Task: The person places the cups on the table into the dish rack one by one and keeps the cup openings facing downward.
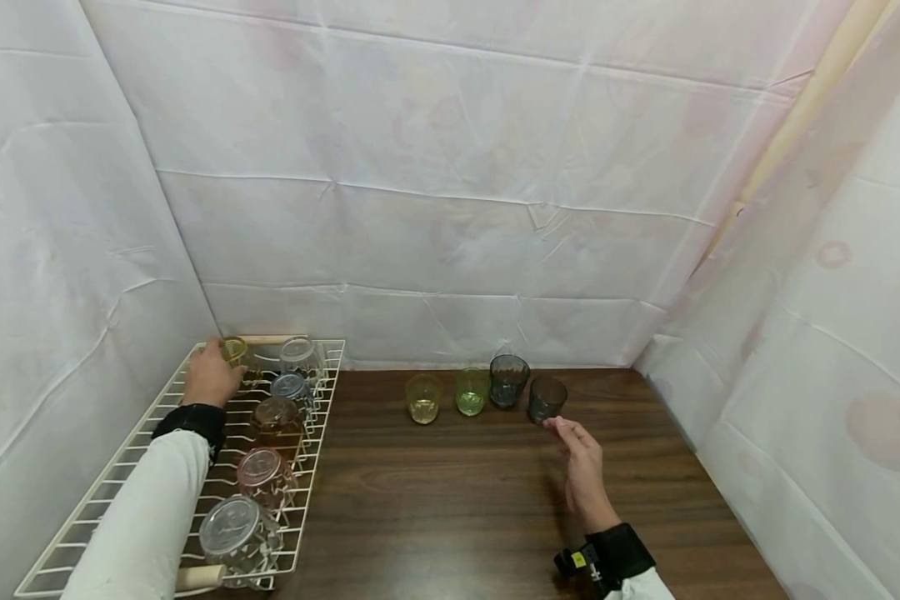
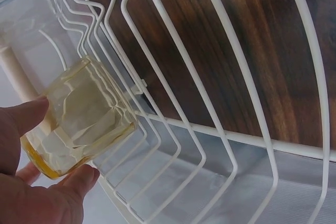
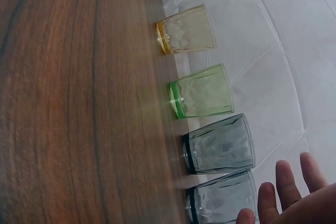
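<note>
My left hand point(image 1: 212, 377) grips a yellow-tinted drinking glass point(image 2: 86, 121) at the far left corner of a white wire rack point(image 1: 131, 450). In the left wrist view the thumb lies on one side of this glass and fingers on the other, near its thicker amber base. My right hand point(image 1: 581, 471) is beside a dark grey glass point(image 1: 546, 398), its fingers loosely extended and holding nothing. Whether a fingertip touches that glass I cannot tell. Left of it stand another dark grey glass point(image 1: 508, 382), a green glass point(image 1: 471, 392) and a pale yellow glass point(image 1: 423, 398), all upright.
Along the rack's right side, upside down, sit a clear glass point(image 1: 298, 353), a blue glass point(image 1: 291, 387), a brown glass point(image 1: 276, 415), a pink glass point(image 1: 262, 473) and a large clear glass point(image 1: 232, 529). White sheeting point(image 1: 435, 242) encloses the brown wooden table point(image 1: 420, 500).
</note>
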### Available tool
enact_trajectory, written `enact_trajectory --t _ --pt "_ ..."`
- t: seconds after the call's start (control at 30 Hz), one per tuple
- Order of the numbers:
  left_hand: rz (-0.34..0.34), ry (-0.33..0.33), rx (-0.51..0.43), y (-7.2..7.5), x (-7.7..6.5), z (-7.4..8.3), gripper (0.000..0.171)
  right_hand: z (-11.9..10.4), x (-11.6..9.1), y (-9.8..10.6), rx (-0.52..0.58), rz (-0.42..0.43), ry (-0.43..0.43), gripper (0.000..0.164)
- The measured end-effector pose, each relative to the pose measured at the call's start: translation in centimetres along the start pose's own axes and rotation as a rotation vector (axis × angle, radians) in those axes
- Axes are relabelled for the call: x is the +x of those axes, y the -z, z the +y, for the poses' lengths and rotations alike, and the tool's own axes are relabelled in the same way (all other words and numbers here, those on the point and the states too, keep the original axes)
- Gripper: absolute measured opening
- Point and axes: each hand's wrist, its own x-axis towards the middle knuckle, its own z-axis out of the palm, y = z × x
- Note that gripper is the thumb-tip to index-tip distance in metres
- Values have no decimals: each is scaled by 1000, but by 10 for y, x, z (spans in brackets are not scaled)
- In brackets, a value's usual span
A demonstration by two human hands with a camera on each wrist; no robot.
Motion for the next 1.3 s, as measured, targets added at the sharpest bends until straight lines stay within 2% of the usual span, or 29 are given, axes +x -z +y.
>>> enact_trajectory --t 0.17,0.4,0.6,0.73,0.97,1.1,1.3 --pt "-10 -9 3 2 -3 2 71 -2 2 -2 -12 13 5 33" --pt "-12 -23 13 7 -6 1 73 -6 6 -6 -66 36 79 42" --pt "35 -68 -23 22 -12 7 73 -8 14 -7 -150 73 167 38" --pt "27 -95 -10 35 -21 17 73 -9 21 -4 -257 96 226 33" --pt "26 -188 31 54 -54 48 70 -10 37 3 -461 27 247 48" --pt "47 -252 25 61 -79 71 71 -10 48 6 -618 15 273 59" --pt "97 -359 8 71 -121 104 78 -8 63 8 -768 -16 301 70"
